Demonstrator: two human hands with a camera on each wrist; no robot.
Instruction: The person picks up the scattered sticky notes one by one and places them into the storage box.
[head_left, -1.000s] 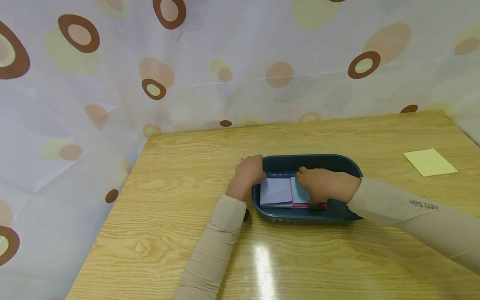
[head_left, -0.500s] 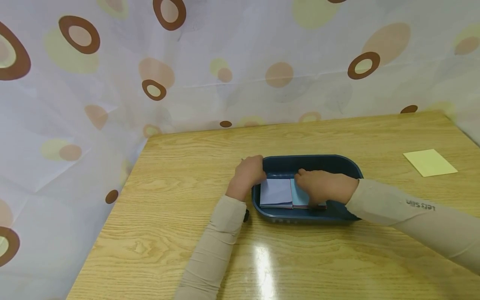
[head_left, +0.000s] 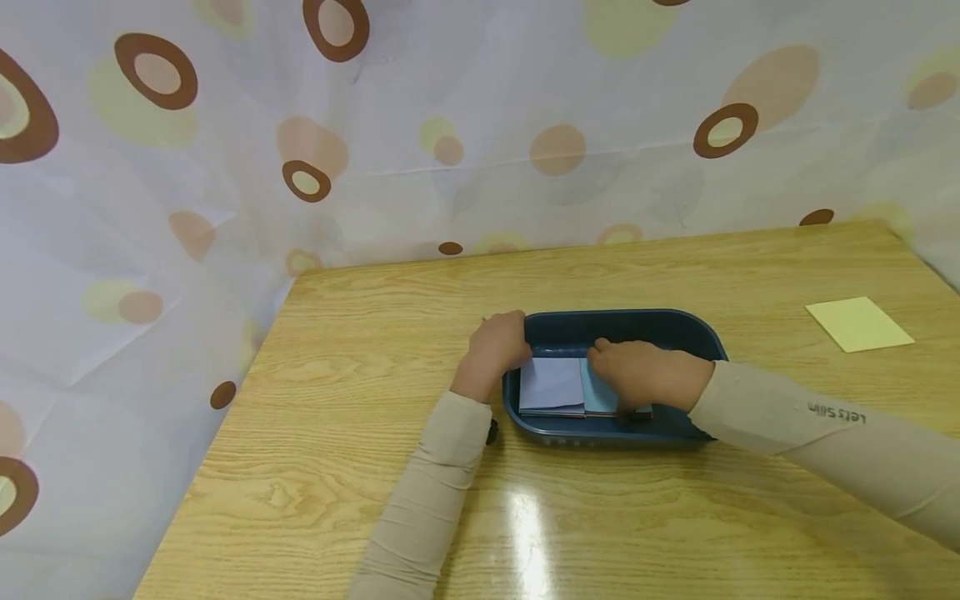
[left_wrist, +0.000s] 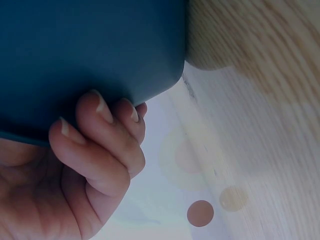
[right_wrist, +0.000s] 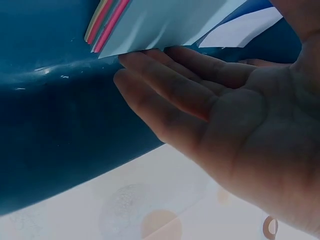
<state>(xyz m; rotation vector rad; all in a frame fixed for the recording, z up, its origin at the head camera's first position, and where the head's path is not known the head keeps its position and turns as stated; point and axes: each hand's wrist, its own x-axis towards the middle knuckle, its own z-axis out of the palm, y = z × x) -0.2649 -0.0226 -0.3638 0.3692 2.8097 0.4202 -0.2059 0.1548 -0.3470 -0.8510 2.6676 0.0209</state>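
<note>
My left hand (head_left: 498, 342) grips the left end of a dark blue plastic tub (head_left: 611, 430), its fingers curled against the outer wall (left_wrist: 100, 45) in the left wrist view. Inside the tub lie two stacks of square note paper side by side. A lilac sheet (head_left: 551, 383) tops the left stack. Light blue paper (head_left: 597, 392) tops the right one, with pink and yellow edges (right_wrist: 112, 25) showing under it in the right wrist view. Reaching over that right stack, my right hand (head_left: 648, 375) touches the light blue paper's edge with nearly straight fingers (right_wrist: 165, 90).
A pale yellow square of note paper (head_left: 859, 323) lies on the wooden table (head_left: 360, 367) to the right of the tub. Behind and left of the table hangs a white sheet (head_left: 480, 125) with brown and peach spots. Light glares off the tabletop in front.
The pink border that showed round the light blue paper is now mostly covered, and the stack looks evener. My right hand has shifted slightly left. The left hand keeps its place.
</note>
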